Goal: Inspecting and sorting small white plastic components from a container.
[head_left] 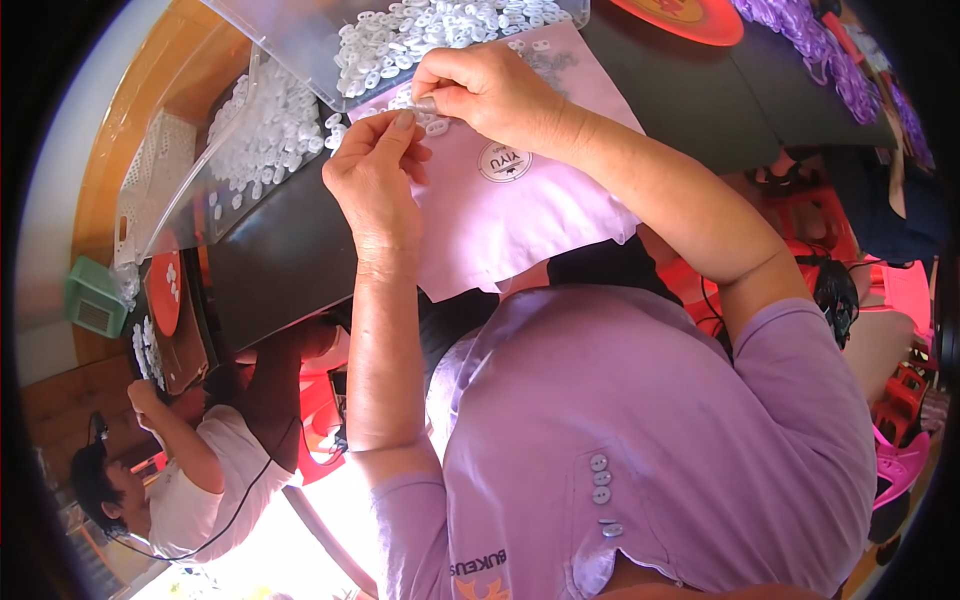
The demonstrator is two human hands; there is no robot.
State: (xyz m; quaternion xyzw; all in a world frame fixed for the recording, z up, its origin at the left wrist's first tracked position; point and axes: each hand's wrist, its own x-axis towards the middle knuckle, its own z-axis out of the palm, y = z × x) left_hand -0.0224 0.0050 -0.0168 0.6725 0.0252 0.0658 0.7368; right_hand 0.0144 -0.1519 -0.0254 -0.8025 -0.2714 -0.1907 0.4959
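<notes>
My left hand (378, 170) and my right hand (492, 92) meet fingertip to fingertip over a pink cloth (480, 235). Both are closed in a pinch. Something small and greyish shows at the fingertips, but the fingers hide most of it and I cannot tell its kind. Small white oval plastic pieces with holes (437, 127) lie on the cloth beneath my hands. Just beyond stands a clear plastic bin (300, 72) holding a heap of the same white pieces (440, 35).
Left of the bin, more white pieces (265, 125) lie heaped on clear plastic on the dark table (290, 240). A red plate (690, 22) and purple strands (815, 55) are at the far right. On the left are a green basket (95, 297) and another person (215, 470).
</notes>
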